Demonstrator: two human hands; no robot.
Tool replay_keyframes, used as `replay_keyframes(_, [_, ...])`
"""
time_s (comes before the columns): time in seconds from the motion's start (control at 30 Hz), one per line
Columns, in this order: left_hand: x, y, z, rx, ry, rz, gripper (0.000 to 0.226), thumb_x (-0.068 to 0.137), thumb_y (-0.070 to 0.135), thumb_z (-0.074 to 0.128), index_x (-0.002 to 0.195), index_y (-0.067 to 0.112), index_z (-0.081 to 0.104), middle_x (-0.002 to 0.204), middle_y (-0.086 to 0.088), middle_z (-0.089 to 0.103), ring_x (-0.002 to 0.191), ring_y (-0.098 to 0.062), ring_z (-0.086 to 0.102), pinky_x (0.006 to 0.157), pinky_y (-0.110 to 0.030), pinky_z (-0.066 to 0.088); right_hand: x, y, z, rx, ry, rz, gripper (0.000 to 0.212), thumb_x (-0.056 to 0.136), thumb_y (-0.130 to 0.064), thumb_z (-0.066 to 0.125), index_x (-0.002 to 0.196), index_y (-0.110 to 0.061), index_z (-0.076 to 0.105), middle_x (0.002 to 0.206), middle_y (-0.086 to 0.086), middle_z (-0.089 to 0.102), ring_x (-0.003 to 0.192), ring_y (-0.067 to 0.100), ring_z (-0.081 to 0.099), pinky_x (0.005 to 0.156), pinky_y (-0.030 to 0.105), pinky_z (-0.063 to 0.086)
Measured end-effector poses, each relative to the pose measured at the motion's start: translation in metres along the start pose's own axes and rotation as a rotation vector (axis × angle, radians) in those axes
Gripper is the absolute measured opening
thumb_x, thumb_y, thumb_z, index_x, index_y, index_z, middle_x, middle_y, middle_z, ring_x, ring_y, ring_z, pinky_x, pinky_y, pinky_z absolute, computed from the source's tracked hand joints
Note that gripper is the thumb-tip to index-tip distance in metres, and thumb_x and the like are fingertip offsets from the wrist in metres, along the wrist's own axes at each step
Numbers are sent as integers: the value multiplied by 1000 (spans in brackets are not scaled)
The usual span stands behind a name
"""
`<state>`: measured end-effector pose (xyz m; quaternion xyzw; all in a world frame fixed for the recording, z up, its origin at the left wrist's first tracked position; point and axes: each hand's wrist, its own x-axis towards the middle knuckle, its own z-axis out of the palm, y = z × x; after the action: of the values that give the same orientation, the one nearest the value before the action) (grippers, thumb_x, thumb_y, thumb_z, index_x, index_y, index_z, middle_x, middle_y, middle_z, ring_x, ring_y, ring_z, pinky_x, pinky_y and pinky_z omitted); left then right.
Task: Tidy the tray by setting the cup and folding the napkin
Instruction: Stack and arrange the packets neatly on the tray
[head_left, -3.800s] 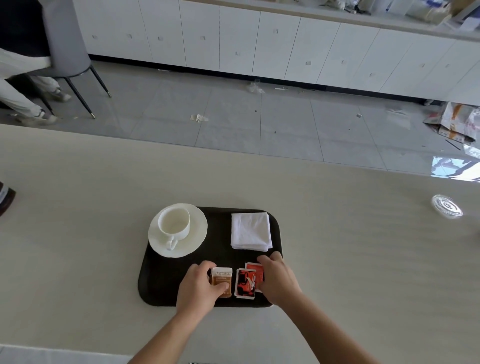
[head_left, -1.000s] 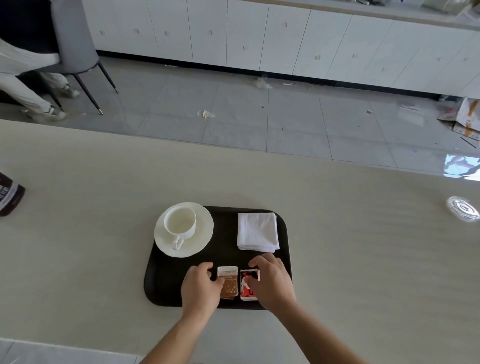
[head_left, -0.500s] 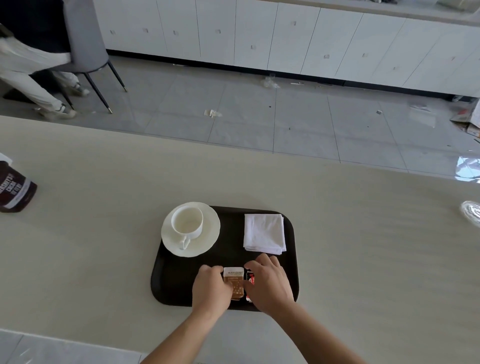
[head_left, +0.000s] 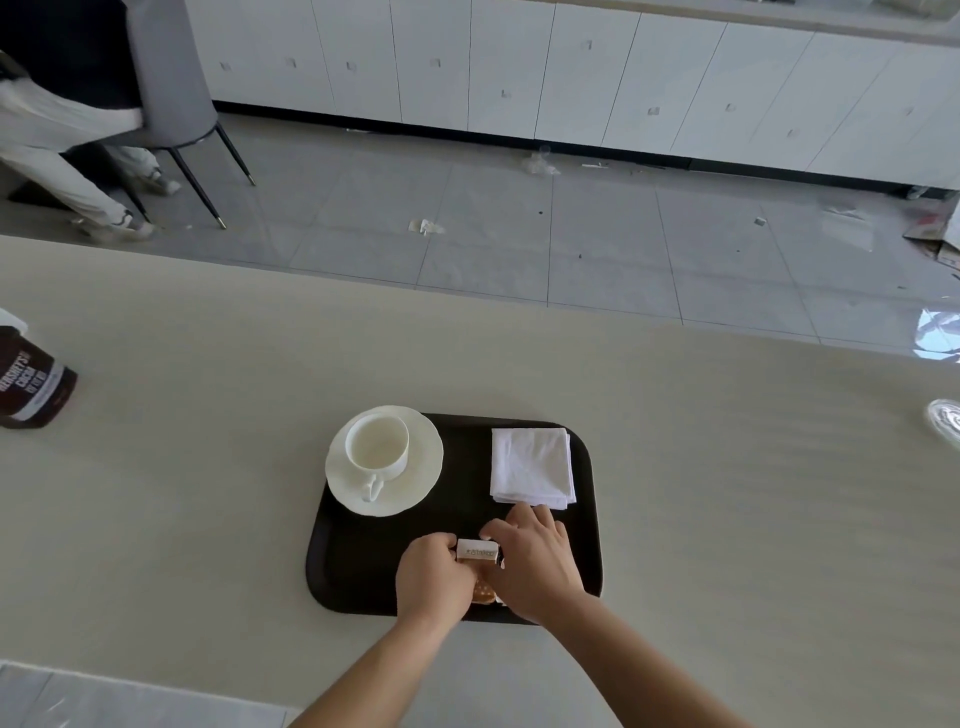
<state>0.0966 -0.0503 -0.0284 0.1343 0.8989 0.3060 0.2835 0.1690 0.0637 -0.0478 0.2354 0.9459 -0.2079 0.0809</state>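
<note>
White ceramic cup (head_left: 376, 447) stood upright on saucer (head_left: 415, 486), upper left of black tray (head_left: 332, 571): likely rigid, breakable, best taken by its handle (head_left: 371, 488); folded napkin (head_left: 532, 467), upper right: soft, light; left hand (head_left: 434, 577) and right hand (head_left: 535, 566) together pinched sachets (head_left: 478, 551) below.

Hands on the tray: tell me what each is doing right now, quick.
Left hand: gripping the packets from the left side.
Right hand: fingers curled round the same packets from the right.
</note>
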Motion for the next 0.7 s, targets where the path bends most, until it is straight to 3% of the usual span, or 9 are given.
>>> replay_keyframes(0.23, [0, -6, 6, 88, 31, 120, 5, 84, 23, 65, 83, 19, 67, 76, 4, 64, 71, -14, 58, 64, -31, 50, -6, 5, -4, 88, 22, 35, 40, 86, -37, 64, 126, -33, 58, 117, -7, 52, 115, 20, 42, 94, 31, 39])
replay_keyframes(0.27, [-1, -6, 7, 112, 50, 132, 7, 85, 24, 66, 89, 19, 67, 80, 4, 60, 72, -14, 56, 63, -26, 47, -7, 8, -6, 121, 40, 49, 41, 88, -36, 64, 128, -32, 58, 121, -9, 53, 117, 19, 42, 95, 30, 39])
replay_keyframes(0.37, [-3, -8, 9, 108, 76, 114, 42, 85, 29, 70, 124, 21, 59, 96, 2, 58, 83, -12, 59, 69, -19, 43, -15, 21, -10, 200, 82, 109, 40, 91, -32, 64, 131, -29, 59, 127, -11, 55, 116, 17, 44, 95, 23, 41])
replay_keyframes(0.43, [-4, -10, 9, 127, 59, 156, 55, 83, 33, 72, 133, 27, 51, 101, 4, 55, 87, -10, 58, 72, -18, 45, -21, 29, -13, 210, 75, 129, 43, 91, -33, 66, 132, -27, 58, 127, -11, 55, 114, 16, 44, 96, 22, 40])
replay_keyframes(0.53, [-5, -9, 9, 190, 21, 247, 52, 81, 36, 72, 130, 36, 53, 100, 5, 50, 86, -10, 57, 74, -19, 48, -28, 35, -15, 204, 47, 134, 48, 87, -37, 70, 132, -25, 58, 122, -7, 54, 110, 17, 46, 92, 21, 40])
replay_keyframes(0.7, [-6, -8, 9, 241, 17, 290, 37, 82, 30, 73, 117, 31, 65, 99, 6, 47, 86, -9, 57, 75, -18, 49, -27, 32, -14, 164, -1, 118, 47, 87, -31, 71, 132, -25, 58, 120, -6, 51, 111, 18, 46, 92, 23, 43])
